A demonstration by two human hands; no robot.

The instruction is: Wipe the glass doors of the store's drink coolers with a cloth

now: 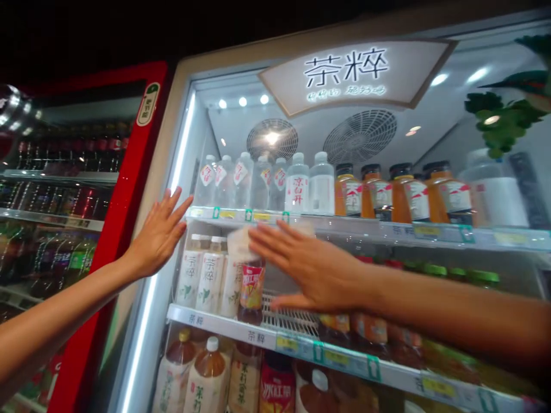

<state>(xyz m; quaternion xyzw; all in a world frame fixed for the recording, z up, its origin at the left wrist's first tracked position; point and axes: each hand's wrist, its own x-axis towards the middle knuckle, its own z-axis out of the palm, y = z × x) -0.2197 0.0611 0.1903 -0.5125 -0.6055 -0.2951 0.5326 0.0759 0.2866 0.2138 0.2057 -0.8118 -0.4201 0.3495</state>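
My left hand point(157, 235) is raised at the left edge of the lit drinks cooler, its fingers spread, with nothing in it. It is nearest to the bright door frame point(172, 172); whether it touches the glass I cannot tell. Farther right, my right hand point(310, 264) lies flat with its fingers stretched over a pale cloth point(240, 244), which it presses against the glass door. Only the cloth's edges show past the fingers, and motion blurs them. Behind that hand stand a red-labelled tea bottle point(252, 287) and white-labelled bottles point(209, 275).
Clear bottles point(297, 183) and amber bottles point(402, 195) line the upper shelf point(361, 226). Larger tea bottles point(209, 376) fill the bottom one. An illuminated sign point(353, 77) hangs at the top. A red-framed cooler point(124, 189) adjoins on the left. Green leaves point(503, 117) show at right.
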